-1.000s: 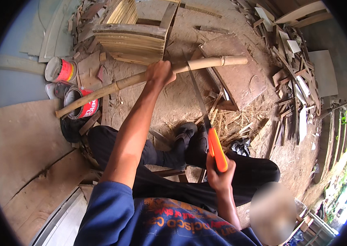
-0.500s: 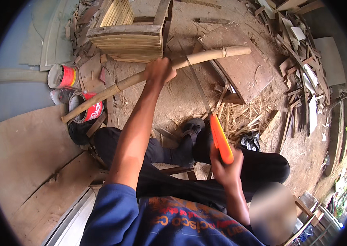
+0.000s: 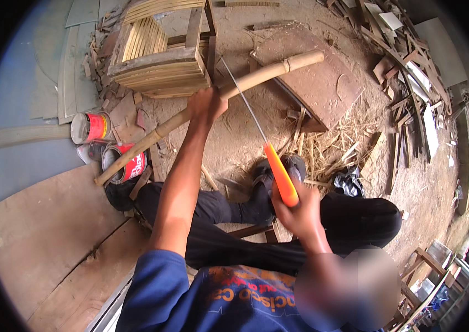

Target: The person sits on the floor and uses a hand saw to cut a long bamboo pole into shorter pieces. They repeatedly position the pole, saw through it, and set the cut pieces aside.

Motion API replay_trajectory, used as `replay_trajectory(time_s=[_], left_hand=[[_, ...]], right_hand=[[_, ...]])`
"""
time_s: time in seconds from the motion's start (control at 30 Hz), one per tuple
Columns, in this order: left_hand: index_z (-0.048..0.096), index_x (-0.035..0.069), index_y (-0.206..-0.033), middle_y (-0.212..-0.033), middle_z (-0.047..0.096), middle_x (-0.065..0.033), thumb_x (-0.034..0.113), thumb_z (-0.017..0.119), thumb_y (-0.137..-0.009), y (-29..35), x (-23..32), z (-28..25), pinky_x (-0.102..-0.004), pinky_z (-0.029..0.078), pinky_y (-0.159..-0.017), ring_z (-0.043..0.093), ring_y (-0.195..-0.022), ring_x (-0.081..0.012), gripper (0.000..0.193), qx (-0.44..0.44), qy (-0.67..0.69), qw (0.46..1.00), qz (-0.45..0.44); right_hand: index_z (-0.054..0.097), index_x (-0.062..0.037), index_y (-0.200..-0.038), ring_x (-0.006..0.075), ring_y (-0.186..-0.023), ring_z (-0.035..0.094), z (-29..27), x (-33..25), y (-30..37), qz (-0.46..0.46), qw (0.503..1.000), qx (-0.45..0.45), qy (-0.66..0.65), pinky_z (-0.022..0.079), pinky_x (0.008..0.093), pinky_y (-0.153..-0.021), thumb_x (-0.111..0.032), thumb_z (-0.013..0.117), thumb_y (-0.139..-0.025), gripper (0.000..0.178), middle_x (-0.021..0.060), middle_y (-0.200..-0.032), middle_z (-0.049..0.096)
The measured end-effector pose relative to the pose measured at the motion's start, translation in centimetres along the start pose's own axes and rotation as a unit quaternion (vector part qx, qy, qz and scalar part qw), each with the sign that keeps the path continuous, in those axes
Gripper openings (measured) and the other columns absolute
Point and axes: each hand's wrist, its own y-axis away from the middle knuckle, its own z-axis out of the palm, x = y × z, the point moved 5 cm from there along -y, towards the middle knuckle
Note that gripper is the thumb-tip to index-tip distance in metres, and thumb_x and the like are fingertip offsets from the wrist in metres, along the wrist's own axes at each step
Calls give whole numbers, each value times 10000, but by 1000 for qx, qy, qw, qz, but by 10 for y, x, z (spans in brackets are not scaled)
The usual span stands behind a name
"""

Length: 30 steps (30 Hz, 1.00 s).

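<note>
A long, slightly curved bamboo pole [image 3: 262, 76] slants across the view, its lower left end over the paint cans and its upper right end over a brown board. My left hand [image 3: 206, 104] is closed around the pole left of its middle. In my right hand [image 3: 298, 213] is a hand saw [image 3: 252, 116], gripped by its orange handle. The saw's thin blade crosses the pole just right of my left hand. Whether the teeth are in a cut is too small to tell.
Two paint cans [image 3: 97, 127] with red labels stand at the left. A slatted wooden frame [image 3: 157, 72] is beyond my left hand. The brown board [image 3: 314, 83] lies on the floor near straw-like shavings [image 3: 350, 141]. Scrap wood [image 3: 406, 83] is piled at the right.
My right hand and the saw have shifted left and forward, with more blade past the pole. The pole, still in my left hand, appears slightly lower and left as the view shifts.
</note>
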Motion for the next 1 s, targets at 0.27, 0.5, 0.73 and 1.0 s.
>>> replay_trajectory(time_s=[0.27,0.5,0.73,1.0], left_hand=[[776,127,-974,-910,765,-162,310,625,-846,-2,6,-3,-482,601,-777,752,-871,-362,270,-6,-32,999,-6],[773,96,-957,-879,758,-187,266,649,-824,1,1,-1,-476,598,-777,754,-848,-361,249,-35,11,999,-14],[770,107,-1002,-943,762,-177,263,608,-842,3,5,-11,-463,595,-796,752,-894,-348,276,-53,21,998,-36],[746,115,-1054,-970,755,-189,378,705,-815,-1,2,-10,-486,584,-822,734,-933,-371,358,-5,3,1000,-26]], right_hand=[[674,3,-923,351,-707,652,56,1,-137,56,998,-6,-27,525,431,-683,-165,704,-822,198,219,-730,658],[691,-7,-1006,390,-733,722,7,7,-12,56,997,-45,-18,568,388,-664,-118,728,-818,222,204,-739,682],[686,6,-898,327,-680,726,18,-18,-81,27,999,-9,14,546,389,-652,-101,700,-830,127,213,-737,695],[681,-13,-922,301,-653,723,32,14,-53,-67,995,50,-47,559,351,-624,-78,698,-807,133,160,-735,684]])
